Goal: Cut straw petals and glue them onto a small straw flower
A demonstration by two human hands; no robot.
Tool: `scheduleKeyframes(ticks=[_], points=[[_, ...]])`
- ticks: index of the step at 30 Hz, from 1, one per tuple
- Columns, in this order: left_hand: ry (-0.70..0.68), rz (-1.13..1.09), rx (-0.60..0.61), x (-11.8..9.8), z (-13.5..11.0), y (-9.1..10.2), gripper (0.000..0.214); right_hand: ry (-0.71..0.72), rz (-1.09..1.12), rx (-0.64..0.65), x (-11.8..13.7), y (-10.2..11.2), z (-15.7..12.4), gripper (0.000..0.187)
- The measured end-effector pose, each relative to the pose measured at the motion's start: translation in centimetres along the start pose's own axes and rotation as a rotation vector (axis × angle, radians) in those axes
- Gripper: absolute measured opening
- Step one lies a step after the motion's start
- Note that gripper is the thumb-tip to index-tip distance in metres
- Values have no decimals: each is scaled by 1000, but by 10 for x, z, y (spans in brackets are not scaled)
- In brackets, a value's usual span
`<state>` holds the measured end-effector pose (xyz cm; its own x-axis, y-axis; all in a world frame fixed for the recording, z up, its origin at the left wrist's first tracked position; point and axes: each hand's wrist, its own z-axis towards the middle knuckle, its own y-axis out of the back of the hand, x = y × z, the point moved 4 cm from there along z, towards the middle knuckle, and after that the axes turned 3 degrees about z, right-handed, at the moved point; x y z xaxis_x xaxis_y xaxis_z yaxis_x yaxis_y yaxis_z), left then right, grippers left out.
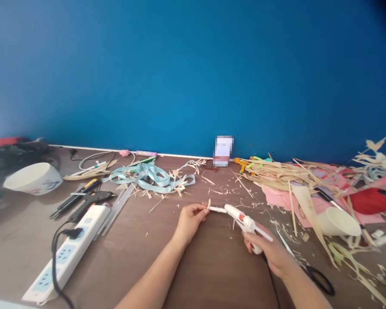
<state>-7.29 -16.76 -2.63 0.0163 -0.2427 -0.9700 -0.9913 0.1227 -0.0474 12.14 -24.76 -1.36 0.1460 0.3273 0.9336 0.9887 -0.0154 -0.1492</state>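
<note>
Near the middle of the table, my left hand (190, 221) pinches a small pale strip of dried husk (209, 203) between thumb and fingertips. My right hand (266, 248) is wrapped around the handle of a white hot glue gun (237, 216) with an orange part on its body. The gun points left, and its thin white front end lies close to the strip at my left fingertips; whether they touch I cannot tell. A clear glue stick (263, 234) sticks out of the gun's back, and a black cord runs down from the handle.
At left are a power strip (67, 254), a black glue gun (91, 201), clear glue sticks (117, 210) and a white bowl (34, 179). Light-blue ribbon (154, 176) lies behind. Husk strips (270, 171), a white cup (337, 222) and black-handled scissors (321, 279) lie at right.
</note>
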Motion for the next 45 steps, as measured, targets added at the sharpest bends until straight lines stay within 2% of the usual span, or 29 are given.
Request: scheduleKeyframes(ticks=[7, 11, 16, 20, 23, 25, 29, 33, 36, 40, 45], points=[[10, -20, 6, -1, 1, 0, 18, -127, 414, 79, -6, 3, 2, 25], [16, -153, 27, -4, -4, -2, 20, -71, 431, 86, 0, -3, -5, 25], [154, -375, 159, -3, -13, -11, 21, 55, 410, 68, 4, -15, -14, 33], [206, -424, 195, -5, -17, -12, 24, 95, 362, 63, 2, -22, -15, 35], [213, -431, 195, -7, -20, -11, 25, 149, 242, 56, 3, -24, -16, 37], [212, -442, 200, -8, -22, -11, 24, 236, 71, 10, 8, -24, -19, 38], [219, -476, 225, -8, -24, -11, 24, 519, -482, -92, 26, -27, -27, 26], [220, -509, 259, -8, -26, -12, 21, 798, -878, -60, 36, -35, -31, 21], [211, -524, 271, -9, -27, -12, 19, 828, -990, -36, 34, -36, -28, 20], [206, -536, 265, -10, -27, -11, 19, 808, -1029, 14, 28, -36, -26, 21], [199, -547, 266, -11, -27, -11, 17, 871, -1102, 11, 29, -38, -28, 27]])
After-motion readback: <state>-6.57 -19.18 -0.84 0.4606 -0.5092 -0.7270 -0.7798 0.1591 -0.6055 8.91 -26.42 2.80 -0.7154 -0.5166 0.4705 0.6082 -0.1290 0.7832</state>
